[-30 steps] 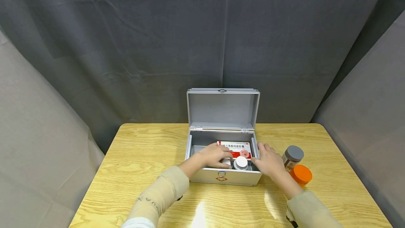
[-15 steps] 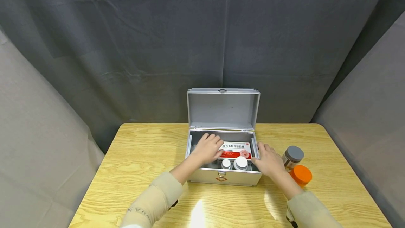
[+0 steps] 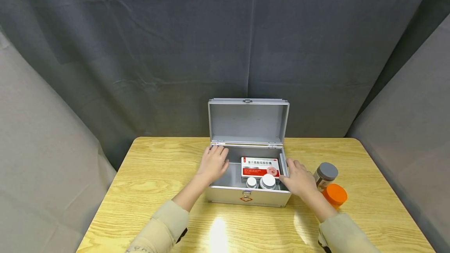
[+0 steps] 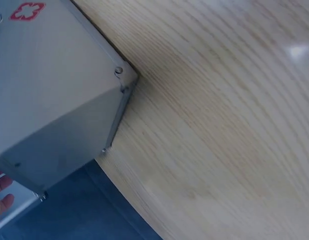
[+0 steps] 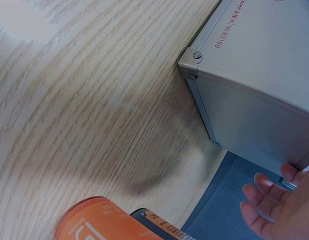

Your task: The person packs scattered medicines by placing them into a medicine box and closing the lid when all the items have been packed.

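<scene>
A silver aluminium first-aid case point(image 3: 225, 195) stands on the table with its lid point(image 3: 249, 122) raised. Inside, toward the right, are a white and red medicine box point(image 3: 259, 162), a small white-capped bottle point(image 3: 251, 182) and a larger white-capped bottle point(image 3: 268, 181). My left hand point(image 3: 212, 164) is over the case's left rim, loosely bent and holding nothing; only its fingertips point(image 4: 3, 202) show in the left wrist view. At the right rim rests my right hand point(image 3: 299, 178), thumb side toward the box. Its fingers point(image 5: 264, 200) spread loosely outside the case wall.
A grey-capped bottle point(image 3: 326, 171) and an orange-capped bottle point(image 3: 335, 194) stand on the wooden table point(image 3: 158, 167), right of the case and close to my right forearm. A dark grey curtain point(image 3: 175, 50) hangs behind the table's back edge.
My left hand has moved left, from over the small bottle and medicine box to the case's left rim, uncovering them. The right hand has stayed at the right rim.
</scene>
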Demonstrator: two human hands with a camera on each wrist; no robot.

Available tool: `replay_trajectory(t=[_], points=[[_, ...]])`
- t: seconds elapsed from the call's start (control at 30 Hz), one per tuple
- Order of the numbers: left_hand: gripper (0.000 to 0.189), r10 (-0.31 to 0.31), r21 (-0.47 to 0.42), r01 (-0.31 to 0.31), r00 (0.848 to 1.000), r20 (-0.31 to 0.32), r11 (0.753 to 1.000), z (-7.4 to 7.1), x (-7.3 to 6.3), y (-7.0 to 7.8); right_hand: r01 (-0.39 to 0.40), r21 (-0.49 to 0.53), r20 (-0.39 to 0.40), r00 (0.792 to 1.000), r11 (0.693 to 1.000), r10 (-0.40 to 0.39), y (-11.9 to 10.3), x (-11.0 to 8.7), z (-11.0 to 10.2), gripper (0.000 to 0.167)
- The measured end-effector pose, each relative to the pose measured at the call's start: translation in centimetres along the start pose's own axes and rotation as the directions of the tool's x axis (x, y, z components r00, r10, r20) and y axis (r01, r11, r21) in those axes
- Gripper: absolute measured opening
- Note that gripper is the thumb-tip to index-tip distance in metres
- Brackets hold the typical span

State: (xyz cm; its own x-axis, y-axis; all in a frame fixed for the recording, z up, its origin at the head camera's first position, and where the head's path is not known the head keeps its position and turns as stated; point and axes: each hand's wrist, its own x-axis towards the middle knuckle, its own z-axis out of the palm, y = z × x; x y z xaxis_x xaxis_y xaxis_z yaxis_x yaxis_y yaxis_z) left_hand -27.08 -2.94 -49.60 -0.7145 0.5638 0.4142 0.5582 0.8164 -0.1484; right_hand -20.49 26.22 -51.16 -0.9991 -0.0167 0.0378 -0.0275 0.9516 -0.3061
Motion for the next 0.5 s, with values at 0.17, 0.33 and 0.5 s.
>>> replay_trajectory(t=[0.17, 0.33, 0.5], points=[[0.033, -0.078, -0.032, 0.078, 0.997, 0.011, 0.996, -0.2, -0.9, -1.0, 0.001, 0.0, -0.003, 1.0, 1.0, -0.001, 0.0, 0.0, 0.0, 0.063], [0.039, -0.138, -0.034, 0.139, 0.99, 0.036, 0.99, 0.0, -1.6, -1.7, -0.002, 0.004, 0.002, 1.0, 1.0, 0.002, 0.0, 0.0, 0.0, 0.062], [0.044, -0.196, -0.058, 0.199, 0.979, 0.054, 0.978, 0.2, -2.1, -2.0, -0.005, 0.007, 0.004, 1.0, 1.0, 0.005, 0.0, 0.0, 0.0, 0.062]])
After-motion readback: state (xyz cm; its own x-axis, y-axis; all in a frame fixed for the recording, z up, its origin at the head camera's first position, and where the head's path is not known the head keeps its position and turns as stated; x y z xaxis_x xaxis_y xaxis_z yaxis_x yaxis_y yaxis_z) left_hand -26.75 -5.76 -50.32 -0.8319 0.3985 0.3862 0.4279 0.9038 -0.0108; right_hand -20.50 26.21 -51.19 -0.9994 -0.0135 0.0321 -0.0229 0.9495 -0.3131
